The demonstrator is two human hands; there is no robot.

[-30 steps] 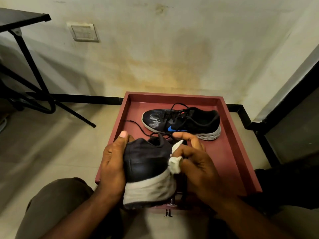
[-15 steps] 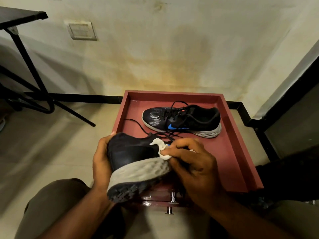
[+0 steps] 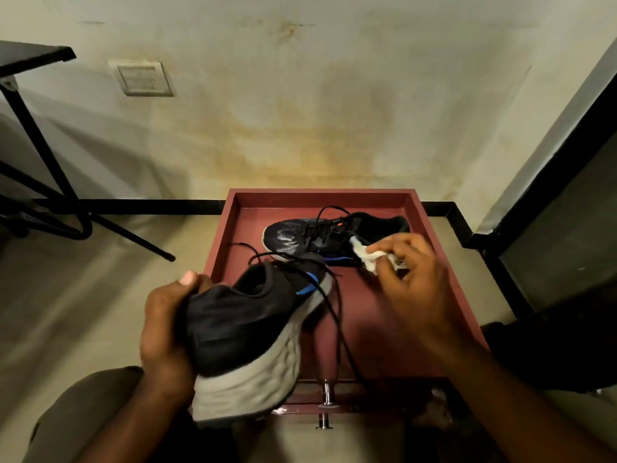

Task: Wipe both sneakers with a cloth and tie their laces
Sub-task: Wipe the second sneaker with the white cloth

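Both bare forearms are showing no sleeves, watch or bands, and the left hand [image 3: 167, 332] and right hand [image 3: 414, 285] are wearing no gloves or rings. The person is wearing plain olive-brown cloth trousers [image 3: 80, 416], showing over the left knee at the lower left edge.

Found bare tray floor [image 3: 394, 315] right of the lifted sneaker [image 3: 243, 329], crossed by its dangling laces [image 3: 337, 315]. Blocked at the tray's far end by the second sneaker [image 3: 334, 240], hemmed by raised rims [image 3: 444, 262]. Left open the tiled floor [image 3: 100, 295] on the left, short of the black table legs [image 3: 43, 152].
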